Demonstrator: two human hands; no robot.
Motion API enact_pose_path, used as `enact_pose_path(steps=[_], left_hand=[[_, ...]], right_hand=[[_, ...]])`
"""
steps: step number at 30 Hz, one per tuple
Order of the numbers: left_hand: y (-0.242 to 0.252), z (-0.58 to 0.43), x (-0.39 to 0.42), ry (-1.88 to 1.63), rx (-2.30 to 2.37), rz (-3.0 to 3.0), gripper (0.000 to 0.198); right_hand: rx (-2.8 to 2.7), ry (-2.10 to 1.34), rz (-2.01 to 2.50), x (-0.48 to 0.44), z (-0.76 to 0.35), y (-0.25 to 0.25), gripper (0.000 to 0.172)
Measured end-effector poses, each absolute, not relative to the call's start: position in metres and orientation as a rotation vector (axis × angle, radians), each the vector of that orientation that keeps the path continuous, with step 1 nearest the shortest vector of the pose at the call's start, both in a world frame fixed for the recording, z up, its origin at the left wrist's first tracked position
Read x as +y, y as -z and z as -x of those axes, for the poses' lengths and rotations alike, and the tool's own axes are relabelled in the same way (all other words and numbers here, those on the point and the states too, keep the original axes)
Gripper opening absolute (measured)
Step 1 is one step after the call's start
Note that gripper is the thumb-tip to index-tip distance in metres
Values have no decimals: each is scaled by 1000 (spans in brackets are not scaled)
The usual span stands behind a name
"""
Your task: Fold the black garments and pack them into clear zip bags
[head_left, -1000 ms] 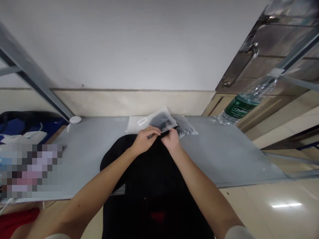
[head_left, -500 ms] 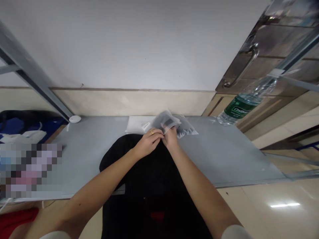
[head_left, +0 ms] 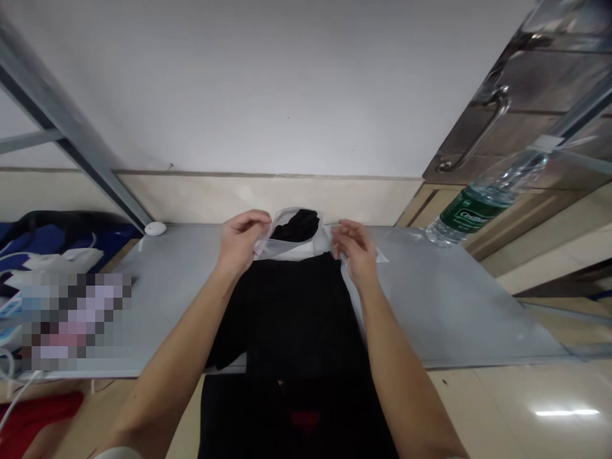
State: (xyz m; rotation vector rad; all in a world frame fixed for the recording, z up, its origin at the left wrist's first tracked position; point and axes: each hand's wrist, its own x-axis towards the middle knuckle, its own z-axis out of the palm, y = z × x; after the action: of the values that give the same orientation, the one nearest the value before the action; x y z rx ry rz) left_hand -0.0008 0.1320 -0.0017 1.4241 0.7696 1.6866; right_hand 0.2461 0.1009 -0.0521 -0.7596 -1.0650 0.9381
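Note:
A clear plastic bag [head_left: 285,245] stands with its mouth spread on the grey surface, and a bunched black cloth [head_left: 301,225] shows inside it. My left hand [head_left: 243,241] pinches the bag's left side between thumb and fingers. On the other side, my right hand [head_left: 354,247] has bent fingers closed at the bag's right edge; the exact contact is hard to make out. Below both hands a black garment [head_left: 296,306] lies spread toward me, its far edge close to the bag. Flat white packaging lies partly hidden under the bag.
The grey tabletop [head_left: 421,306] meets a tiled wall. A green-labelled water bottle [head_left: 473,213] hangs at the right metal post. A small white round object [head_left: 155,228] sits by the left post [head_left: 90,166]. White power strips [head_left: 57,264] and a pixelated area are at left.
My hands have moved apart, left and right, and the bag now spreads between them with black cloth visible in it. The black garment's far end looks flatter and squarer.

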Motion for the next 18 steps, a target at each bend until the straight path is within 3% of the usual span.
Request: enact_pose_path(steps=[3,4,10,15,18], left_hand=[[-2,8,134,-1495,786,-1254,6],[-2,9,134,-1398,792,-1230,8],[9,12,139,-1000,897,-1165,8],[19,13,148,-941,916,-1224,7],[22,10,147,-1028,886,-1305,23]], right_hand=[[-1227,-799,767,96,-243,53,70],[-1277,-841,772,94,-240,52,72],[-1100,-938,910,90,-229,58,32],[-766,-884,998,108,-224,80,26],[-607,-894,988,115,-223,86,23]])
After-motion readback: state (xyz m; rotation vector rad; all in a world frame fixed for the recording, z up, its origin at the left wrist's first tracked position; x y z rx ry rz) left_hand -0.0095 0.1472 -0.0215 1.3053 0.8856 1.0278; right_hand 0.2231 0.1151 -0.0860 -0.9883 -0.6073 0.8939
